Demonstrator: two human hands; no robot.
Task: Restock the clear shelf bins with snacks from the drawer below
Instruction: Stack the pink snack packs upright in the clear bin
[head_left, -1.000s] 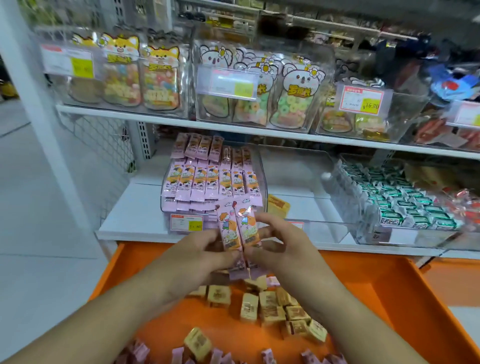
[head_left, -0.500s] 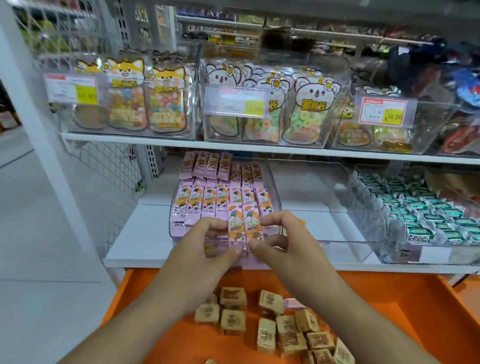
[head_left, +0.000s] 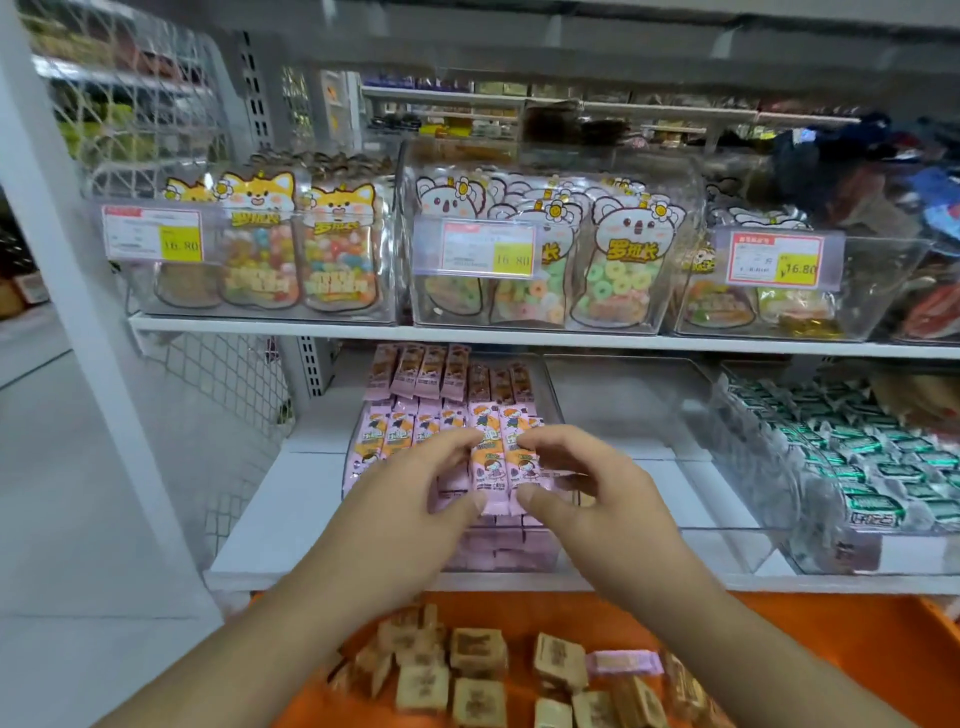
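Pink snack packets (head_left: 503, 457), two slim foil sticks with a cartoon child printed on them, sit upright between my two hands just above the front rows of the clear plastic shelf bin (head_left: 551, 410) on the lower white shelf (head_left: 291, 514). My left hand (head_left: 410, 499) pinches the left packet between thumb and fingers, and my right hand (head_left: 587, 493) pinches the right one the same way; each grip is closed only lightly on the wrapper's edges, fingertips high and thumb near the bottom seam. The bin is already well filled with matching pink sticks in rows, so the slot for these two looks tight to me.

The main risk I see is the pair sliding apart: the wrappers look slick, and if one hand eases off first its packet could tip forward over the bin's low front lip and drop into the open orange drawer (head_left: 831, 654) below, among the tan square-wrapped snacks (head_left: 478, 652) and the single pink packet (head_left: 623, 663) lying there. Pressing down too hard could also buckle the standing rows behind and knock them out of line. The empty clear bin (head_left: 649, 415) just to the right is close, so a sideways slip might land a packet in the wrong compartment. I cannot tell how much depth is left under the packets, since my hands hide the bin's front.
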